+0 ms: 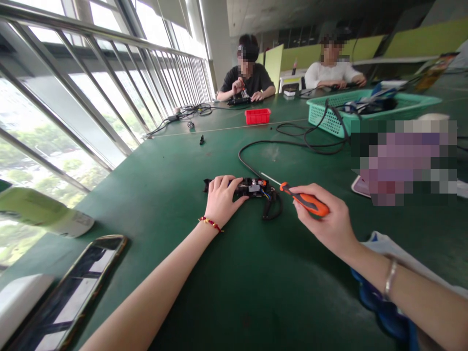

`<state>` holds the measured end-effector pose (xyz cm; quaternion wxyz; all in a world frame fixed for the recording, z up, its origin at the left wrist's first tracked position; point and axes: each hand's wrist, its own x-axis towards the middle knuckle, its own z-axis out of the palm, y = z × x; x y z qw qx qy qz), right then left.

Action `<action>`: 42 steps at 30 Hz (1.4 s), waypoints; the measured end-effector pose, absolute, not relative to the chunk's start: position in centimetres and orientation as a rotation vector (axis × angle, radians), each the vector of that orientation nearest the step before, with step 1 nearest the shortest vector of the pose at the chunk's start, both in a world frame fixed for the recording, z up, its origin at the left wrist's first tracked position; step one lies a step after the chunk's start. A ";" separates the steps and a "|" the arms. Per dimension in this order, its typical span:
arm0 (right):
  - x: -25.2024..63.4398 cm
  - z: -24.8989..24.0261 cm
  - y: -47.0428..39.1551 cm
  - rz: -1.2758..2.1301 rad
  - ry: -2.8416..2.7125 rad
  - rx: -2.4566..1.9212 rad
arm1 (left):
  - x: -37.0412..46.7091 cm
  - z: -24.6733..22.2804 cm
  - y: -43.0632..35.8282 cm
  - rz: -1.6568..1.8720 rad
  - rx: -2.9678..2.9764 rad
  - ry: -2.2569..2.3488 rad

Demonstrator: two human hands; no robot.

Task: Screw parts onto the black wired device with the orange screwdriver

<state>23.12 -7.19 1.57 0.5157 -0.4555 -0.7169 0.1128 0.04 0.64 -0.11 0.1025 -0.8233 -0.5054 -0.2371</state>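
My left hand point(224, 199) lies over a small black device point(255, 187) on the green table, its fingers curled around the far side and its thumb along the near side. The right end of the device shows an open inside with small grey and orange parts and thin coloured wires. In my right hand point(331, 222) is an orange and grey screwdriver point(309, 202), gripped by the handle. Its thin shaft points left, with the tip just beyond the device's right part; whether it touches I cannot tell. A short black loop point(272, 209) hangs off the device's right end.
A black cable point(252, 145) runs from near the device to a green basket point(327, 119). Ahead are a red tray point(258, 116) and a small black piece point(202, 140). A phone point(84, 287) and bottle point(44, 209) lie left. Two people point(245, 73) sit across the table.
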 end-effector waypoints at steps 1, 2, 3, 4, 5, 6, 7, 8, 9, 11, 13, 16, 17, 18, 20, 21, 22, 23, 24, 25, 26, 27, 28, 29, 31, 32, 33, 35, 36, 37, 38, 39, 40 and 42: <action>23.2 1.6 -7.3 0.291 -1.737 -1.094 | 0.2 -0.1 0.5 -0.701 -2.432 -1.497; 23.2 1.6 -7.3 0.308 -1.741 -1.097 | 0.2 -0.1 0.4 -0.703 -2.441 -1.494; 23.3 1.6 -7.4 0.321 -1.737 -1.103 | 0.3 -0.1 0.3 -0.705 -2.455 -1.485; 23.3 1.6 -7.4 0.327 -1.730 -1.108 | 0.3 -0.1 0.3 -0.707 -2.473 -1.472; 23.4 1.6 -7.5 0.327 -1.720 -1.112 | 0.3 -0.1 0.2 -0.711 -2.492 -1.458; 23.5 1.6 -7.5 0.324 -1.712 -1.112 | 0.3 -0.2 0.2 -0.714 -2.511 -1.445; 23.5 1.6 -7.5 0.323 -1.709 -1.110 | 0.2 -0.2 0.3 -0.715 -2.527 -1.436; 23.5 1.6 -7.6 0.323 -1.712 -1.107 | 0.2 -0.3 0.3 -0.714 -2.540 -1.432; 23.5 1.6 -7.6 0.325 -1.718 -1.106 | 0.2 -0.3 0.4 -0.711 -2.550 -1.434; 23.5 1.6 -7.5 0.332 -1.733 -1.103 | 0.1 -0.4 0.4 -0.708 -2.557 -1.444; 23.4 1.6 -7.5 0.336 -1.740 -1.106 | 0.1 -0.4 0.5 -0.703 -2.556 -1.452; 23.4 1.7 -7.5 0.342 -1.750 -1.104 | 0.2 -0.4 0.4 -0.696 -2.548 -1.459; 23.4 1.7 -7.5 0.344 -1.754 -1.102 | 0.2 -0.3 0.4 -0.697 -2.547 -1.458; 23.4 1.8 -7.4 0.347 -1.757 -1.098 | 0.2 -0.3 0.4 -0.699 -2.547 -1.456; 23.4 1.8 -7.4 0.359 -1.758 -1.095 | 0.2 -0.3 0.4 -0.703 -2.548 -1.451; 23.4 1.8 -7.4 0.371 -1.759 -1.095 | 0.2 -0.3 0.5 -0.705 -2.549 -1.448; 23.4 1.7 -7.4 0.386 -1.761 -1.095 | 0.2 -0.3 0.5 -0.705 -2.549 -1.445; 23.4 1.7 -7.4 0.406 -1.763 -1.094 | 0.2 -0.3 0.4 -0.705 -2.551 -1.440; 23.5 1.6 -7.4 0.431 -1.763 -1.092 | 0.2 -0.3 0.4 -0.708 -2.551 -1.435; 23.6 1.5 -7.3 0.462 -1.761 -1.088 | 0.2 -0.4 0.4 -0.712 -2.549 -1.432; 23.6 1.4 -7.3 0.497 -1.757 -1.081 | 0.3 -0.4 0.3 -0.720 -2.541 -1.433; 23.7 1.2 -7.2 0.538 -1.751 -1.070 | 0.3 -0.4 0.3 -0.730 -2.525 -1.443; 23.8 1.1 -7.1 0.582 -1.743 -1.050 | 0.3 -0.4 0.2 -0.739 -2.505 -1.457; 23.9 0.9 -7.1 0.625 -1.736 -1.027 | 0.4 -0.4 0.2 -0.746 -2.484 -1.473; 24.0 0.6 -7.0 0.677 -1.717 -0.983 | 0.4 -0.3 0.1 -0.743 -2.459 -1.494; 24.0 0.6 -6.9 0.679 -1.711 -0.969 | 0.4 -0.3 0.1 -0.738 -2.457 -1.500; 24.0 0.6 -7.0 0.665 -1.709 -0.966 | 0.4 -0.2 0.1 -0.733 -2.460 -1.502; 23.9 0.7 -7.1 0.615 -1.713 -0.993 | 0.3 -0.1 0.1 -0.731 -2.459 -1.501; 23.8 0.8 -7.2 0.589 -1.713 -1.011 | 0.2 -0.1 0.1 -0.731 -2.456 -1.499; 23.8 0.8 -7.3 0.568 -1.711 -1.025 | 0.2 0.0 0.1 -0.733 -2.451 -1.493; 23.7 0.9 -7.3 0.545 -1.701 -1.031 | 0.1 0.0 0.1 -0.735 -2.446 -1.484; 23.7 0.9 -7.4 0.512 -1.682 -1.027 | 0.0 0.1 0.1 -0.737 -2.440 -1.472; 23.6 0.8 -7.4 0.469 -1.656 -1.013 | 0.0 0.1 0.1 -0.741 -2.435 -1.459; 23.7 0.6 -7.4 0.366 -1.602 -0.986 | 0.0 0.2 0.0 -0.750 -2.422 -1.428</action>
